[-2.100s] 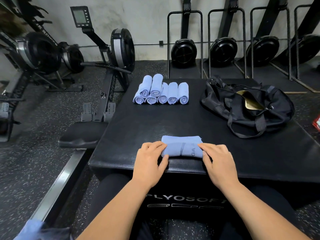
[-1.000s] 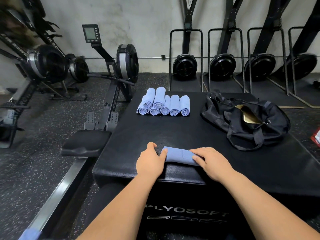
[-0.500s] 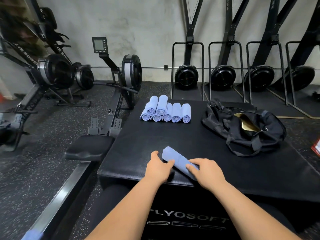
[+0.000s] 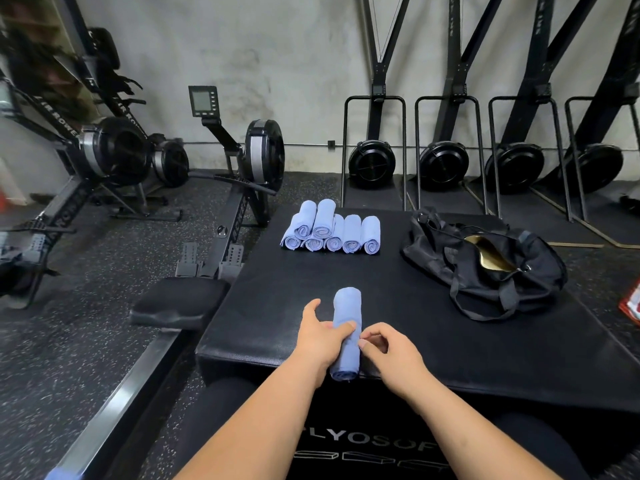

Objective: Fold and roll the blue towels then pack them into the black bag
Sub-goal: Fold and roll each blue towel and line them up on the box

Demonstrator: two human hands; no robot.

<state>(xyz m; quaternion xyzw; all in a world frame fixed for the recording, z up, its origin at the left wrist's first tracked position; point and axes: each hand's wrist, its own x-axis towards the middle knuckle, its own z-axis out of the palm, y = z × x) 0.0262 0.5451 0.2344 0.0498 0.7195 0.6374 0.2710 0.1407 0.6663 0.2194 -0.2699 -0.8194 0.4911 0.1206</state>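
Note:
One rolled blue towel (image 4: 347,308) lies near the front edge of the black padded box (image 4: 433,341), its length pointing away from me. My left hand (image 4: 320,337) grips the roll from the left, fingers curled over its top. My right hand (image 4: 389,348) has curled fingers whose tips pinch the roll's right side. Several finished blue rolls (image 4: 332,233) are stacked at the far left of the box. The black bag (image 4: 502,275) sits at the far right, its top open and showing a gold lining (image 4: 488,251).
A rowing machine's seat (image 4: 180,301) and rail run beside the box on the left, with more rowers behind. Upright machines (image 4: 372,164) line the back wall. A red item (image 4: 632,303) lies at the right edge. A blue cloth (image 4: 62,474) shows at bottom left.
The towel went from a flat fold lying crosswise to a tight roll, then was turned to point away from me. My view tilted upward.

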